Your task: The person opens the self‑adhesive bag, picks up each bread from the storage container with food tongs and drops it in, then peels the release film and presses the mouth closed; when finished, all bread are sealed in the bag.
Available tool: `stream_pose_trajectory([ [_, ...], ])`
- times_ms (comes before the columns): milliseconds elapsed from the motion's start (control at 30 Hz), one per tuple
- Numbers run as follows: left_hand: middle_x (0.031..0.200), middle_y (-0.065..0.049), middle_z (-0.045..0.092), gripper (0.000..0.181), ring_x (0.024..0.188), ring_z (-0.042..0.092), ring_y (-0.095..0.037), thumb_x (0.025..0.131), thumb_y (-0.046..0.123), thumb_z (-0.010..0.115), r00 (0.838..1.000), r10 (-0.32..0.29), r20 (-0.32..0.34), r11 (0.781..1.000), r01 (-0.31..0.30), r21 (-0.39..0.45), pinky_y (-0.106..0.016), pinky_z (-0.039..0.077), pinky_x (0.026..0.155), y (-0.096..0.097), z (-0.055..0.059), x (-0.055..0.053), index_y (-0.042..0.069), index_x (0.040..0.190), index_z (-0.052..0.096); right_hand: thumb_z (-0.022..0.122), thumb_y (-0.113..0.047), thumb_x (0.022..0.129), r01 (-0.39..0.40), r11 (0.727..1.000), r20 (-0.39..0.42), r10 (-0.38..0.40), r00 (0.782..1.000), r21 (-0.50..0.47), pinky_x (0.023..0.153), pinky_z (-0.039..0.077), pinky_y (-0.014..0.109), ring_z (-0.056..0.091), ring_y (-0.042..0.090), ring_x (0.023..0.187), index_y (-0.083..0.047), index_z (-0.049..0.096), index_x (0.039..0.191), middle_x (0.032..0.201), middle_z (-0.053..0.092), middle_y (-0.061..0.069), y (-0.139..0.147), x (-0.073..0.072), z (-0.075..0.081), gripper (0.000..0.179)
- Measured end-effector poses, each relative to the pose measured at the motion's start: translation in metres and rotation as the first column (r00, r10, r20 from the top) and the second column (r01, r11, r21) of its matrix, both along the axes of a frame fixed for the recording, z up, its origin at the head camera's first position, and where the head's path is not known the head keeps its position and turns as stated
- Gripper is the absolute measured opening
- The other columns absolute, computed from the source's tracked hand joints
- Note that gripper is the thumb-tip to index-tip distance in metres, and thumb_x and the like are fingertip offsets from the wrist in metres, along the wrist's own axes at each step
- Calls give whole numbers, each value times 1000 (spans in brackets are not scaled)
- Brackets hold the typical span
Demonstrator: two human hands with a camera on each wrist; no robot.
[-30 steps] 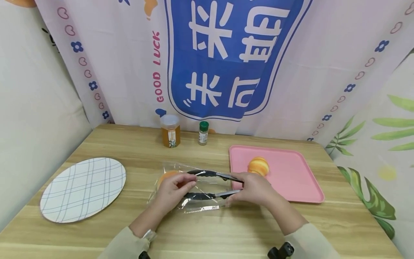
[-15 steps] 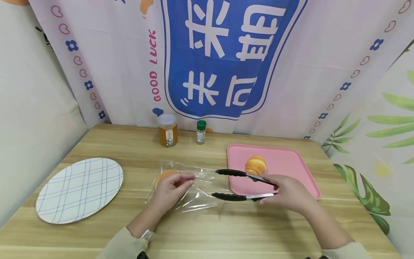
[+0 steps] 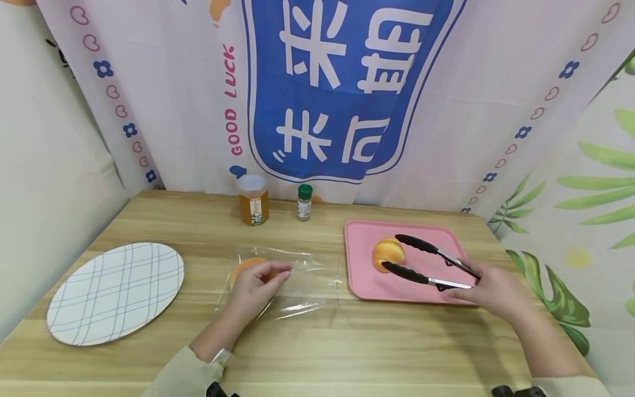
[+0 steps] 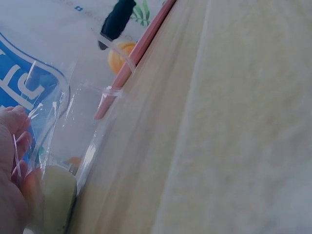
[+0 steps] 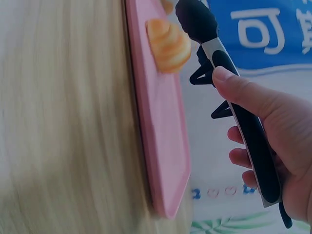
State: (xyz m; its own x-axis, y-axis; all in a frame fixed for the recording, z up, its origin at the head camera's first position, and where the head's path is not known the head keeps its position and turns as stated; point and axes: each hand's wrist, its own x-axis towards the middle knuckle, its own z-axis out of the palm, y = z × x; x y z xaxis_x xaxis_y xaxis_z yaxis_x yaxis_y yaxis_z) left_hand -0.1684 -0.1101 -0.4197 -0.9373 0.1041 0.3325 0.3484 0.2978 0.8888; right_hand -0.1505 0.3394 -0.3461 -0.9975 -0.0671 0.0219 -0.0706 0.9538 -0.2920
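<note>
In the head view my left hand [image 3: 253, 289] pinches the edge of a clear plastic bag [image 3: 315, 289], its mouth facing right. Inside the bag lies a round orange-brown bun [image 3: 242, 271], partly behind the hand. My right hand [image 3: 496, 291] grips black-and-silver kitchen tongs [image 3: 409, 273] over a pink tray [image 3: 364, 284]. A golden, ridged bread roll [image 3: 388, 251] sits at the tray's left side. The tongs' spread tips point left at the roll, the nearer tip overlapping its lower edge in the head view. In the right wrist view the tongs [image 5: 243, 122] appear apart from the roll [image 5: 168, 46].
A white oval placemat [image 3: 119, 292] with blue checks lies at the left. Toward the back stand a jar of amber contents [image 3: 254, 207] and a small green-capped shaker [image 3: 305, 204]. A printed curtain [image 3: 317, 110] hangs behind the wooden table [image 3: 317, 353].
My right hand has carried the tongs right, out from over the bag to above the tray and roll. My left hand has stayed at the bag.
</note>
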Motion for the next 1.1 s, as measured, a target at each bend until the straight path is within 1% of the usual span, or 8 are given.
stream_pose_trajectory([
  [67,93,-11,76,10,69,58,1,89,4,70,1000,-1,-14,1000,1,-13,-16,51,58,-1,0,0,4,98,74,82,-60,68,-5,1000,-1,5,1000,2,77,53,53,63,42,101,-2,52,139,119,65,28,5,-2,-3,96],
  [100,92,-10,76,10,68,57,1,88,4,70,1000,-1,-23,1000,0,-23,-16,51,57,-1,0,0,3,98,74,82,-59,68,-7,1000,1,7,1000,2,80,52,56,62,45,105,-2,51,139,121,64,29,8,-3,-4,96],
  [233,86,-7,75,10,61,49,1,87,3,72,996,8,-84,998,-14,-64,-17,46,51,-1,0,3,2,96,74,82,-57,69,-8,1000,19,8,1000,12,80,52,58,62,48,105,0,51,138,119,65,30,12,-8,-8,95],
  [333,85,-6,76,9,61,47,2,86,3,72,992,16,-123,996,-26,-83,-17,45,50,-1,0,3,3,95,75,82,-57,69,-10,1000,46,9,999,17,81,51,58,61,48,106,2,50,139,119,64,31,13,-13,-9,97],
  [433,88,-6,76,9,62,48,2,85,3,73,989,18,-144,996,-32,-89,-17,46,51,-1,-1,3,3,94,75,81,-58,69,-4,1000,70,3,998,17,82,51,58,61,48,107,2,49,139,120,64,31,13,-16,-9,98],
  [633,89,-7,76,9,62,47,2,85,4,73,989,15,-148,996,-27,-81,-17,46,51,-1,0,3,3,94,75,81,-59,69,18,1000,74,-19,997,11,81,51,58,61,47,107,1,51,138,120,64,30,12,-17,-11,97],
  [900,88,-6,76,9,62,47,2,85,4,74,987,18,-157,997,-30,-74,-17,45,50,-1,-1,3,4,93,75,78,-63,70,27,999,54,-28,998,18,82,50,61,57,53,113,-1,53,138,127,60,31,11,-13,-15,95],
  [1100,89,-7,76,9,62,48,2,84,3,74,988,22,-155,997,-32,-67,-17,45,51,-1,0,3,3,93,75,79,-60,70,34,999,47,-34,998,11,81,50,58,58,50,112,-2,54,137,127,60,31,11,-8,-13,92],
])
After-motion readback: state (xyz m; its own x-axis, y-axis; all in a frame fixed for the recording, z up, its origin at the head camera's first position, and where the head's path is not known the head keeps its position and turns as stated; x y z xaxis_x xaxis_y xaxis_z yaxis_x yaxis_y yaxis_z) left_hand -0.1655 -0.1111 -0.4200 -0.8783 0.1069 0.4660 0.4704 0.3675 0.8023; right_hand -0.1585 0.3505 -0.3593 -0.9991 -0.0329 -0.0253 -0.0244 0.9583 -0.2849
